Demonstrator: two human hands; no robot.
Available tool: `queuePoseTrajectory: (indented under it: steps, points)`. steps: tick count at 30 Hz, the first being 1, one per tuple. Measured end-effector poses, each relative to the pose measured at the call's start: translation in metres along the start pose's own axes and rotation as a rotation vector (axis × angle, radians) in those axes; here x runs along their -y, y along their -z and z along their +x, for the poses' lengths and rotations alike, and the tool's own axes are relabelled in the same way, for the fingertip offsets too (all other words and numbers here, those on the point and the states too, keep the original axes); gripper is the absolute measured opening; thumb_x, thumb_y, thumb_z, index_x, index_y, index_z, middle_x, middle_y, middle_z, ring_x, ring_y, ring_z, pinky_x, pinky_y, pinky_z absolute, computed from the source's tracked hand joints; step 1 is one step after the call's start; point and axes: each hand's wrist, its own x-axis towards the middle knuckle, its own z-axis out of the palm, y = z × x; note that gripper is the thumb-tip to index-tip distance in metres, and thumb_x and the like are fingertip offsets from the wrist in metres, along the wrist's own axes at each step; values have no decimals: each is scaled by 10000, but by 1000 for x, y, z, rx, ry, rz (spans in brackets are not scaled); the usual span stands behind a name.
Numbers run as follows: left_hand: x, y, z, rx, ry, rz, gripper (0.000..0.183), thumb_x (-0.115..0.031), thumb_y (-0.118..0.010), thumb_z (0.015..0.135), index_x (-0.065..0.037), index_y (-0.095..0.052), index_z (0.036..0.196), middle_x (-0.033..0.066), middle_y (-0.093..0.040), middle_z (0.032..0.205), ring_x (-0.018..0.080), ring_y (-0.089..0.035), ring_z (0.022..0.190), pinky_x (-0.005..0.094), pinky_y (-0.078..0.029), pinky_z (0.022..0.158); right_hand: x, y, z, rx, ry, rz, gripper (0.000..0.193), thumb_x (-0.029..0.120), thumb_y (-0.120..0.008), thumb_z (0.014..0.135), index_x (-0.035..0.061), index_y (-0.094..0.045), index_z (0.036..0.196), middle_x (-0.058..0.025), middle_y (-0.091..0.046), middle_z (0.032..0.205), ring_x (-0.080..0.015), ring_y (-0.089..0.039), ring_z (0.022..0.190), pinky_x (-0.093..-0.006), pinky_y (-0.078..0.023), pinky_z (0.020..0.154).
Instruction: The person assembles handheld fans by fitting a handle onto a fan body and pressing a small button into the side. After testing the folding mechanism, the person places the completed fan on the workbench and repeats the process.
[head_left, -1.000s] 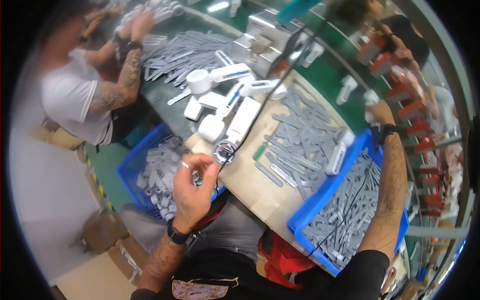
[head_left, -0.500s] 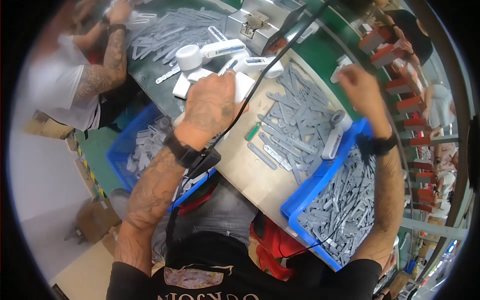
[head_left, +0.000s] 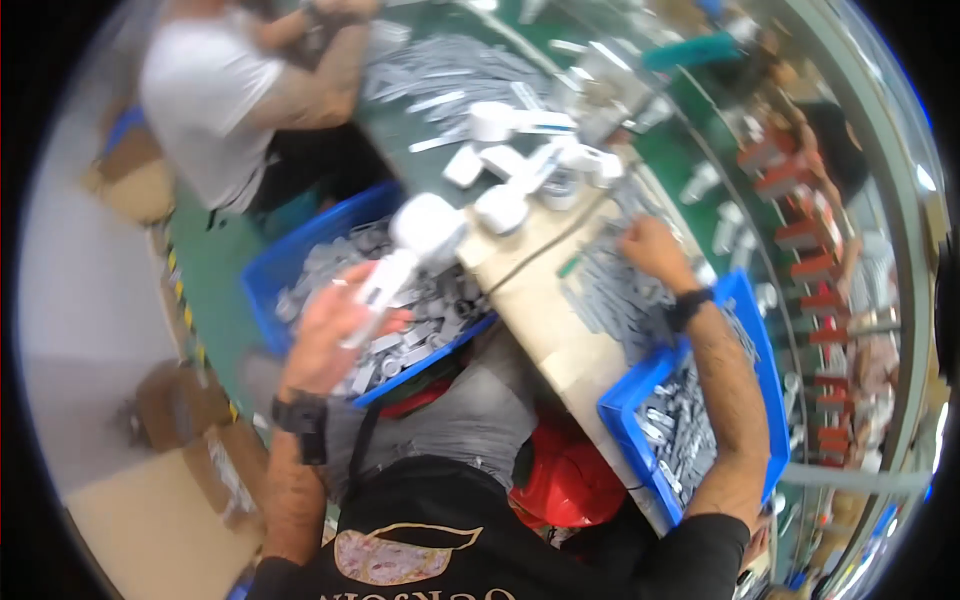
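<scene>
In my left hand [head_left: 335, 325] is a white handled device [head_left: 385, 285] with a big round head, its head pointing up and away from me. My fingers and thumb are around its handle, above a blue crate of small parts. My right hand [head_left: 658, 252] is over a pile of flat grey plastic strips [head_left: 615, 290] on the table, fingers curled in. Blur hides what, if anything, is between those fingertips. Beside the pile lies a small green-handled tool [head_left: 570, 266]. More white round-headed devices [head_left: 500, 207] lie together farther back on the table.
Below my left hand stands a blue crate [head_left: 262, 300] full of grey and white pieces. Another blue crate [head_left: 622, 412], holding grey strips, sits by my right forearm. A co-worker in a white shirt [head_left: 200, 100] works at the far left. A metal machine [head_left: 605, 100] stands behind.
My left hand has moved from the white devices toward me and left, now with one in it. My right hand has come from the far right onto the grey strips. The view has shifted.
</scene>
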Motion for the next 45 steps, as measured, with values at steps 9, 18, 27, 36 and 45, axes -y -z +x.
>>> queuePoseTrajectory:
  steps: [9,18,27,36,45]
  points:
    - [54,-26,-16,272,175,-207,616,-76,-641,916,-12,-358,1460,313,-567,1372,313,-713,1019,383,-587,925,38,77,-74,209,9,-88,311,120,-748,846,-4,-706,1127,-171,-728,857,-277,-705,738,-376,-546,687]
    - [72,-51,-22,141,72,-242,640,-294,-517,966,-27,-335,1519,126,-559,1106,169,-520,896,282,-457,785,245,16,-222,-23,-116,1136,439,2,-739,945,4,-613,1365,-47,-680,1043,-97,-640,915,-244,-513,816]
    - [53,-56,-25,186,-77,109,531,-85,-520,1046,9,-322,1529,169,-599,1416,190,-596,1228,365,-460,1085,266,-16,-231,-257,96,944,424,-59,-736,915,-15,-652,1328,-60,-667,1000,-101,-615,823,-230,-491,714]
    - [47,-59,-28,121,-68,231,534,-33,-644,1000,19,-438,1490,136,-654,1373,172,-652,1182,337,-528,1026,264,-17,-221,-305,259,581,446,-82,-784,842,60,-744,1263,-78,-633,964,-143,-601,728,-264,-492,640]
    - [50,-62,-26,11,-35,186,458,14,-772,908,44,-622,1339,127,-699,1307,180,-686,1149,334,-570,1005,257,-25,-218,-353,326,406,538,-86,-808,797,109,-741,1294,-84,-628,985,-193,-626,795,-293,-520,680]
